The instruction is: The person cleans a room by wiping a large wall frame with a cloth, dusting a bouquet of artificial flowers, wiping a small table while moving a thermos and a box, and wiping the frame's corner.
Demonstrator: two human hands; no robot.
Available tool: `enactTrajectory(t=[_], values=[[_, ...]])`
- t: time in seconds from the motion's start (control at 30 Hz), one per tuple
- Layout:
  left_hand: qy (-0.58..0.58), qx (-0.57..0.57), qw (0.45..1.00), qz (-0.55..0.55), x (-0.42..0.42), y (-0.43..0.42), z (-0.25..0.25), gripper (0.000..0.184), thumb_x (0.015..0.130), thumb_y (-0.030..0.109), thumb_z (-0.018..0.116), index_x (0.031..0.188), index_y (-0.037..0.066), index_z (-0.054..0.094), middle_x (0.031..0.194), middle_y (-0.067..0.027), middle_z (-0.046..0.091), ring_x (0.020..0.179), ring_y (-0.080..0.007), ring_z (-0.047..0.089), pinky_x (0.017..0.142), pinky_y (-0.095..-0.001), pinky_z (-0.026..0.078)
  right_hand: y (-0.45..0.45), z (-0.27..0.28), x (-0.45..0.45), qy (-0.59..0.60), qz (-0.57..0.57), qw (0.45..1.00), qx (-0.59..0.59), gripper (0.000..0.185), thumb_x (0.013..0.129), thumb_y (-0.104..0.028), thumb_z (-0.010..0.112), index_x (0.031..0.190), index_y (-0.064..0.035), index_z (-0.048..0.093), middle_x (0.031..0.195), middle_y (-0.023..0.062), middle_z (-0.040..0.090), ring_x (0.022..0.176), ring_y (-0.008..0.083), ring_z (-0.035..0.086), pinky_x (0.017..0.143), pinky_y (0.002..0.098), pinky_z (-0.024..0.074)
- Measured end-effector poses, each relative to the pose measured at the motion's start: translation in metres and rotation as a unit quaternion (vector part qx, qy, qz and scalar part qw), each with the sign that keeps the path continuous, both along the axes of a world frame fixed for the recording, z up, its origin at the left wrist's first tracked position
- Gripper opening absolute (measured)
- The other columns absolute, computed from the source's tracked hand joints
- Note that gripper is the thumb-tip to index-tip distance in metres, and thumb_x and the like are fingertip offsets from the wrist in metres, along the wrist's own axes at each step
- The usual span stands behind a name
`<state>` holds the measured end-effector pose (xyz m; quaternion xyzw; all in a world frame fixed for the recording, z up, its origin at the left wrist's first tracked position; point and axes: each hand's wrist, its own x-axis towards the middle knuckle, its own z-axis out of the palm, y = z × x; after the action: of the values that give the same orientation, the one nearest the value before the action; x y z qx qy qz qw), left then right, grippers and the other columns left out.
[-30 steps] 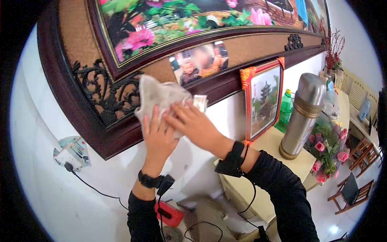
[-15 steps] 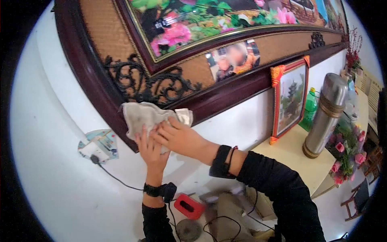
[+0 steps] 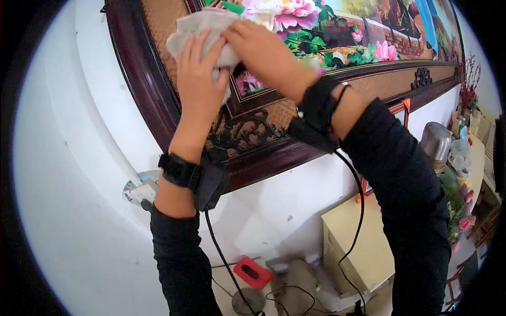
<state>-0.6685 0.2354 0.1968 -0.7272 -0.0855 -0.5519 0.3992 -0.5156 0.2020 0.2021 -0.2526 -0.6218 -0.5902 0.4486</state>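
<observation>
My left hand (image 3: 200,79) lies on a pale grey cloth (image 3: 208,20), its fingers extended over the fabric and its thumb below, holding the bunched cloth. My right hand (image 3: 263,55) grips the cloth's right side with bent fingers. Both hands hold it against the lower left corner of a large framed flower picture (image 3: 342,47). The cloth and hands hide part of that corner. Black scrollwork (image 3: 250,129) lies below the hands, inside a dark wooden outer frame (image 3: 132,58). Black straps with small dark devices sit on both wrists.
A cream cabinet (image 3: 358,237) stands below right, with a steel flask (image 3: 436,145) and pink flowers (image 3: 466,223) farther right. A red tissue box (image 3: 253,272) sits low by the wall. Cables hang from both wrists. A wall socket (image 3: 145,192) is at left.
Both hands and the cloth have moved up from the outer frame's bottom left edge to the inner picture's corner. The view has shifted; my right arm now covers most of the small red-framed picture.
</observation>
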Motion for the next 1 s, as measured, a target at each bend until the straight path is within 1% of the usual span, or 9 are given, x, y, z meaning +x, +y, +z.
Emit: enactTrajectory(t=[0.13,0.23,0.53,0.63,0.67,0.77,0.9,0.97,1.0], values=[[-0.054,0.017,0.998,0.018,0.009,0.015,0.012,0.054,0.065,0.013,0.062,0.118,0.013,0.049,0.128,-0.0106,0.039,0.117,-0.0364,0.034,0.097,-0.0444,0.027,0.013,0.018,0.004,0.006,0.035,0.999,-0.001,0.029,0.068,-0.003,0.053,0.097,-0.0019,0.052,0.094,0.0104,0.053,0.092,0.0271,0.052,0.078,0.0341,0.0443],[-0.068,-0.028,0.997,-0.014,0.011,0.031,0.003,0.054,0.066,0.017,0.062,0.118,0.013,0.049,0.128,-0.0142,0.038,0.116,-0.0380,0.034,0.096,-0.0435,0.029,0.031,0.004,-0.001,0.019,0.047,0.998,-0.023,0.033,0.069,-0.004,0.053,0.102,-0.0022,0.052,0.097,0.0110,0.053,0.094,0.0283,0.051,0.081,0.0350,0.0434],[0.022,-0.205,0.977,-0.048,-0.011,0.019,-0.035,0.058,0.062,0.012,0.066,0.118,0.010,0.049,0.134,-0.0161,0.029,0.116,-0.0350,0.036,0.094,-0.0397,0.034,0.026,-0.046,-0.004,0.045,0.065,0.989,-0.128,0.034,0.069,-0.005,0.052,0.102,-0.0028,0.053,0.098,0.0132,0.052,0.095,0.0305,0.050,0.082,0.0375,0.0407],[0.061,-0.199,0.978,-0.030,-0.018,0.016,-0.073,0.060,0.062,0.005,0.066,0.119,0.009,0.047,0.134,-0.0163,0.028,0.116,-0.0366,0.035,0.095,-0.0406,0.033,0.020,-0.083,-0.004,0.028,0.053,0.990,-0.130,0.034,0.069,-0.006,0.051,0.103,-0.0014,0.053,0.098,0.0139,0.051,0.095,0.0305,0.050,0.081,0.0378,0.0408],[0.061,-0.190,0.980,0.001,-0.019,0.010,-0.086,0.065,0.063,-0.002,0.063,0.123,0.011,0.044,0.135,-0.0141,0.029,0.119,-0.0338,0.035,0.096,-0.0358,0.034,0.016,-0.092,-0.005,0.020,0.048,0.988,-0.146,0.034,0.069,-0.007,0.050,0.102,-0.0007,0.054,0.097,0.0141,0.051,0.093,0.0298,0.050,0.080,0.0375,0.0409],[0.050,-0.196,0.979,0.008,-0.015,0.005,-0.114,0.062,0.064,-0.006,0.059,0.123,0.005,0.042,0.134,-0.0167,0.030,0.120,-0.0369,0.033,0.097,-0.0372,0.032,0.006,-0.098,-0.004,0.005,0.032,0.985,-0.167,0.033,0.068,-0.007,0.051,0.100,-0.0009,0.055,0.096,0.0134,0.051,0.090,0.0288,0.050,0.079,0.0365,0.0412],[-0.022,-0.112,0.993,0.028,-0.015,0.003,-0.080,0.061,0.062,-0.010,0.054,0.120,0.005,0.045,0.130,-0.0180,0.034,0.117,-0.0360,0.036,0.097,-0.0377,0.032,0.005,-0.063,-0.010,-0.018,0.048,0.996,-0.069,0.031,0.068,-0.009,0.050,0.098,-0.0032,0.057,0.094,0.0115,0.051,0.089,0.0278,0.050,0.078,0.0355,0.0415],[-0.073,-0.008,0.997,0.029,-0.015,-0.006,-0.047,0.048,0.068,-0.001,0.054,0.115,0.004,0.048,0.125,-0.0177,0.038,0.110,-0.0381,0.040,0.093,-0.0420,0.035,0.007,-0.028,-0.018,-0.010,0.081,0.996,0.024,0.028,0.069,-0.009,0.050,0.096,-0.0057,0.058,0.092,0.0108,0.052,0.089,0.0275,0.050,0.078,0.0364,0.0417],[-0.090,-0.006,0.996,0.010,-0.014,-0.007,-0.035,0.048,0.068,0.000,0.054,0.116,0.006,0.048,0.125,-0.0178,0.038,0.111,-0.0379,0.040,0.093,-0.0423,0.034,0.005,-0.012,-0.022,0.001,0.096,0.995,0.042,0.027,0.069,-0.008,0.049,0.095,-0.0078,0.058,0.094,0.0110,0.052,0.091,0.0280,0.051,0.077,0.0366,0.0421]])
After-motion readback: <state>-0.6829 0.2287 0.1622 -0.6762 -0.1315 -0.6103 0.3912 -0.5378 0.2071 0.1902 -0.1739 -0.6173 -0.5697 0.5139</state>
